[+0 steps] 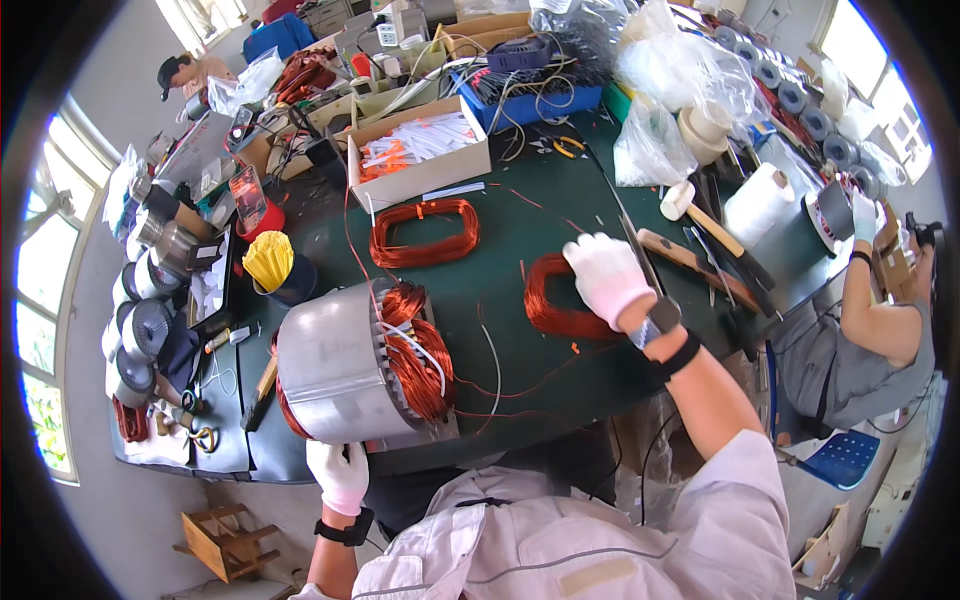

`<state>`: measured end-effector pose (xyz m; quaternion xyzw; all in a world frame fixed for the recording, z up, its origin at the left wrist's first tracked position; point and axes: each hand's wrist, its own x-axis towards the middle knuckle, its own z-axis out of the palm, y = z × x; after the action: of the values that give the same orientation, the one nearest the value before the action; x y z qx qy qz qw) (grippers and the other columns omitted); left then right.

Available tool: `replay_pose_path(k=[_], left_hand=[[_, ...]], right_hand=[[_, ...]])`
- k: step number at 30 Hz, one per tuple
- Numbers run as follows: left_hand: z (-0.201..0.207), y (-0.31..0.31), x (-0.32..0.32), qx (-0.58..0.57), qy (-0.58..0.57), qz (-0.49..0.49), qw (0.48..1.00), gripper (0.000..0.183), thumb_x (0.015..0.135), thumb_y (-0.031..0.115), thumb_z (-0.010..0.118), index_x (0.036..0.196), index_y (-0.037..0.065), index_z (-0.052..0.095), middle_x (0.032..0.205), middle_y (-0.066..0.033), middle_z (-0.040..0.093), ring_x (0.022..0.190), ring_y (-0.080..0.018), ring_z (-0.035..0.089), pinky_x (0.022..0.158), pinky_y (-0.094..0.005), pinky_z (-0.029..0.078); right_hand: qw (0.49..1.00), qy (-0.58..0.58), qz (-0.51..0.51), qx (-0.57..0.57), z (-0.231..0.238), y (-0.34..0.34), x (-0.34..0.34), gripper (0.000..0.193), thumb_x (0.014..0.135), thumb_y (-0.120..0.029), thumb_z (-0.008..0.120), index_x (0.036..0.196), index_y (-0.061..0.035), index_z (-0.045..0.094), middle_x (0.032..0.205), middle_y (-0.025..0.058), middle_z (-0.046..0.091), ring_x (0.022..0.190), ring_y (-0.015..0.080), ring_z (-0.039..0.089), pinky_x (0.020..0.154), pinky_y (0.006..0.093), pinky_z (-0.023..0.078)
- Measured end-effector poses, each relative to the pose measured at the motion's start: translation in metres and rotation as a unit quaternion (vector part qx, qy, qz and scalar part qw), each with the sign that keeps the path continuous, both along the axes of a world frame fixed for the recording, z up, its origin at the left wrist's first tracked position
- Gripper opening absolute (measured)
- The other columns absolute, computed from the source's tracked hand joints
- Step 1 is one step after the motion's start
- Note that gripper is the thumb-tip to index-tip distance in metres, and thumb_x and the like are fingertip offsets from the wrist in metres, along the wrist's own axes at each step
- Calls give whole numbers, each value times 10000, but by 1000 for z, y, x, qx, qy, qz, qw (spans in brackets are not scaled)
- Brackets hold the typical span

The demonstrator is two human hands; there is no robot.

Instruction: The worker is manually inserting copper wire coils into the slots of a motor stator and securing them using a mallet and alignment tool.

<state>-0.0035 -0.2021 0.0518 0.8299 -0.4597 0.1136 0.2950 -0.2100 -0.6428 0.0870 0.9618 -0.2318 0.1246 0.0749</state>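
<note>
Right hand, white-gloved: fingers bent down over the right end of a red-brown wire coil; whether gripping or only touching, cannot tell. Left hand, likewise gloved: at the underside of a steel cylinder, by the table edge; fingers partly hidden, hold cannot be told.

Room: bare green tabletop left of the right fingers, toward the cylinder — crossed by thin loose wires. Just beyond these fingers to the right, a wooden handle and a mallet limit space.

Orientation: cylinder above the left fingers, long axis running left to right, copper windings bulging from the end facing the right hand. Second coil, left of the right fingers and farther off — elongated left to right.
</note>
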Motion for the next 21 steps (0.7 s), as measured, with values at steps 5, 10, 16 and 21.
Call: replay_pose_path(k=[5,10,16,21], left_hand=[[-2,-5,-1,-35,24,25,999,135,852,-79,657,967,-24,702,906,-185,677,855,-399,640,814,-447,511],[18,5,-1,-51,140,73,986,153,927,-69,623,1069,-65,679,944,-189,691,870,-343,660,832,-395,517],[20,10,3,-2,191,89,977,176,957,-53,600,1121,-70,663,974,-192,699,868,-282,656,851,-363,520],[16,9,2,-32,199,87,976,166,962,-42,606,1117,-64,662,926,-137,685,822,-181,583,793,-337,498]], right_hand=[[999,11,27,-19,-3,2,31,60,893,-127,649,924,-128,700,915,60,688,932,248,695,783,396,563],[999,-3,-37,-26,3,15,28,66,905,-160,653,916,-134,713,907,59,701,941,251,693,784,388,552],[998,10,-64,-12,-7,14,27,63,890,-128,678,945,-109,700,901,76,694,899,258,715,767,389,570],[999,2,-27,-31,-4,8,26,67,881,-156,669,849,-134,723,838,60,708,850,251,724,748,386,560]])
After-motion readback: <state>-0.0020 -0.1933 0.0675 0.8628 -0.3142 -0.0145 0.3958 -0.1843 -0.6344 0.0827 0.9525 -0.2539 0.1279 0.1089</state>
